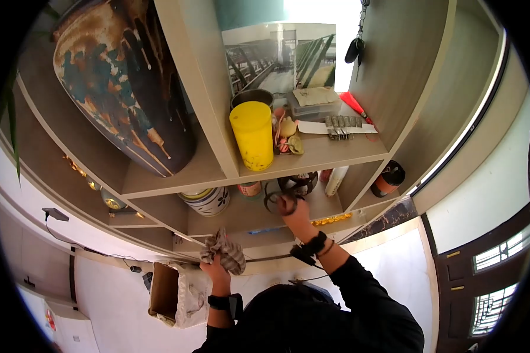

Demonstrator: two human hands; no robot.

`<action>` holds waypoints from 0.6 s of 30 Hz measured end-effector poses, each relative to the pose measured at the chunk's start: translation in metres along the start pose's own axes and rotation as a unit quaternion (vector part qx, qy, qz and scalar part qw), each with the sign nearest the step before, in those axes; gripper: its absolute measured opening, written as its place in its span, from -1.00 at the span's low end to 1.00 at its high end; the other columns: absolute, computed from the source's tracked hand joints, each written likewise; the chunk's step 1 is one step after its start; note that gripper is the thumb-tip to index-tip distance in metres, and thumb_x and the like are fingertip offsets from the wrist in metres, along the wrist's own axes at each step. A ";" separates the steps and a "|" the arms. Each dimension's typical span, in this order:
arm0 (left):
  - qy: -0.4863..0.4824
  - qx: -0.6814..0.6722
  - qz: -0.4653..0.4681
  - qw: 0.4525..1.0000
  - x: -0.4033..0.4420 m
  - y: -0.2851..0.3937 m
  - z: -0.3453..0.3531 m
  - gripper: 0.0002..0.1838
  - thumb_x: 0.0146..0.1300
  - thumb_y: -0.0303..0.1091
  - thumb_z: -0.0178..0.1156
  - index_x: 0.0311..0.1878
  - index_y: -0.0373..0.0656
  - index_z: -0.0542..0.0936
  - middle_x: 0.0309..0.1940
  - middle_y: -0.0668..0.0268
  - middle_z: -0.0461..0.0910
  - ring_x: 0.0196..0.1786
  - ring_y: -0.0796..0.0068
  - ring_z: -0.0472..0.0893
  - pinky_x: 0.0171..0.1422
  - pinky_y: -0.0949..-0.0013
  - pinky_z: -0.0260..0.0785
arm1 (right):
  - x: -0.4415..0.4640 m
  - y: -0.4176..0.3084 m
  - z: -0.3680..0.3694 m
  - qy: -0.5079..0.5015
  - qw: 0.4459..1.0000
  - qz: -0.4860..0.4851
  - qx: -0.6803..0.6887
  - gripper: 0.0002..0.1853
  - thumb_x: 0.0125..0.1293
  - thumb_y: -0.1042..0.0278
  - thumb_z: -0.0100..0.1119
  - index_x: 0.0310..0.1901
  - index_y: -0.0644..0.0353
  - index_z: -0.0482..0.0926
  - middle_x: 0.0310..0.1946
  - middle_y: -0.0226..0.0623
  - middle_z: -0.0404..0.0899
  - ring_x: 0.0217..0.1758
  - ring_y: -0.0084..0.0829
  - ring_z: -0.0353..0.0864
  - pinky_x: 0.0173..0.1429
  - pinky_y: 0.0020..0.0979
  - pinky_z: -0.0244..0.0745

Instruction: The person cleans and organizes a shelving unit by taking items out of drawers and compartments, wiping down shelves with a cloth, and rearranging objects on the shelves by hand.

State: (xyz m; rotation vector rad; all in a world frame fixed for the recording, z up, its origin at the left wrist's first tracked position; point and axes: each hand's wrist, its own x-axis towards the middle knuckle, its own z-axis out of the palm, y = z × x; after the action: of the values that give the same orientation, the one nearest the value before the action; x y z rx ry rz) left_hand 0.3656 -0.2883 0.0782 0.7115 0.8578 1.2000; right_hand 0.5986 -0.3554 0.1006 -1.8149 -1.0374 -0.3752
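My left hand (215, 269) is closed on a crumpled checked cloth (224, 252) in front of the lower shelf. Farther right, my right hand (294, 213) reaches into a lower compartment, its fingers wrapped round a dark looped strap (273, 197). Just behind that hand stands a dark round object (300, 183), partly hidden. A white patterned pot (208, 202) and a small pink and green jar (250, 189) stand to the left in the same row. White tubes (336, 180) lean on the right side.
Above, a shelf (312, 156) holds a yellow cylinder (252, 135), small ornaments (287, 132) and a plastic box (315, 106). A large painted vase (121, 88) stands upper left. An orange and black jar (388, 179) is at right; a lined bin (174, 294) stands on the floor.
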 end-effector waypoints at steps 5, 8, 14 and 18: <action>-0.002 0.016 -0.021 1.000 0.001 -0.012 -0.008 -0.56 -0.07 -0.66 0.03 -0.08 -0.28 0.15 -0.10 0.14 0.28 -0.10 0.30 0.38 -0.07 0.30 0.32 | 0.002 0.010 -0.043 -0.097 0.991 0.014 0.093 -0.89 0.02 0.39 0.08 -0.46 0.24 0.49 -0.62 -0.07 0.43 -0.56 -0.05 0.36 -0.51 -0.33 0.31; -0.041 0.018 -0.048 0.998 0.005 -0.023 -0.009 -0.58 -0.07 -0.64 0.03 -0.09 -0.29 0.18 -0.13 0.15 0.31 -0.15 0.30 0.41 -0.14 0.29 0.35 | 0.005 0.022 -0.053 -0.147 0.980 0.058 0.124 -0.82 0.04 0.34 0.09 -0.45 0.31 0.48 -0.64 0.00 0.36 -0.60 -0.08 0.33 -0.53 -0.38 0.26; -0.074 -0.005 -0.039 0.996 0.005 -0.038 0.012 -0.67 -0.09 -0.63 0.05 -0.16 -0.35 0.32 -0.26 0.18 0.41 -0.26 0.29 0.48 -0.27 0.28 0.40 | -0.001 0.011 -0.060 -0.146 0.980 0.129 0.043 -0.84 0.04 0.37 0.08 -0.52 0.31 0.49 -0.65 -0.14 0.45 -0.62 -0.27 0.42 -0.50 -0.46 0.33; -0.133 -0.010 -0.064 0.989 0.005 -0.037 0.017 -0.64 -0.11 -0.64 0.05 -0.15 -0.34 0.32 -0.25 0.16 0.41 -0.24 0.28 0.48 -0.29 0.26 0.40 | -0.005 0.003 -0.072 -0.111 0.969 -0.184 -0.122 -0.86 0.02 0.39 0.09 -0.49 0.30 0.50 -0.62 -0.22 0.48 -0.63 -0.31 0.44 -0.53 -0.53 0.34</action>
State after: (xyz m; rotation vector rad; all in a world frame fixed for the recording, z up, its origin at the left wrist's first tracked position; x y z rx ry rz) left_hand 0.3993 -0.2925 0.0547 0.7690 0.6562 0.9729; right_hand 0.6113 -0.4206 0.1301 -1.9101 -1.5513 -0.5510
